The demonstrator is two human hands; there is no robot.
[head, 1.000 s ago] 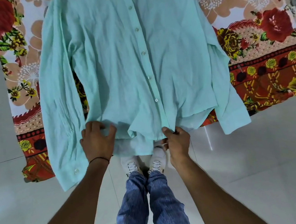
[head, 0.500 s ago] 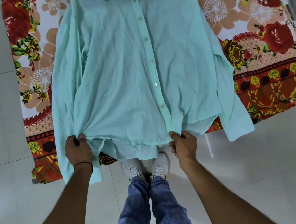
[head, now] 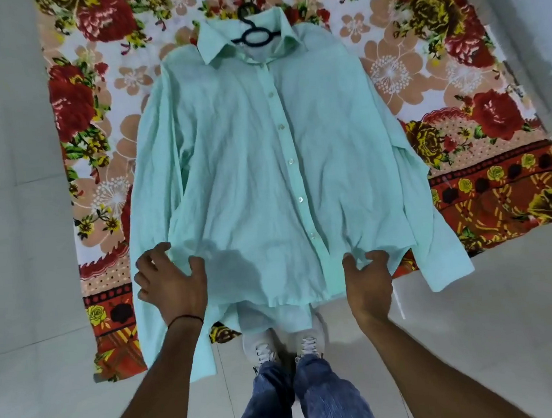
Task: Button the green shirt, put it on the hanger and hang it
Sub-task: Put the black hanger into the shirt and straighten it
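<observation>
Green shirt [head: 263, 159] lies front-up on the floral sheet [head: 458, 90], placket buttoned, spread out ahead of both hands. The hanger [head: 253, 35] shows at the collar, the end farthest from them. Left hand [head: 170, 283] rests on the hem, fingers spread, holding nothing. Right hand [head: 369, 277] sits on puckered hem cloth, fingers bent; a pinch cannot be confirmed. Judged step: smoothing. Recommend drawing both hem sides evenly, without unseating the shoulders.
</observation>
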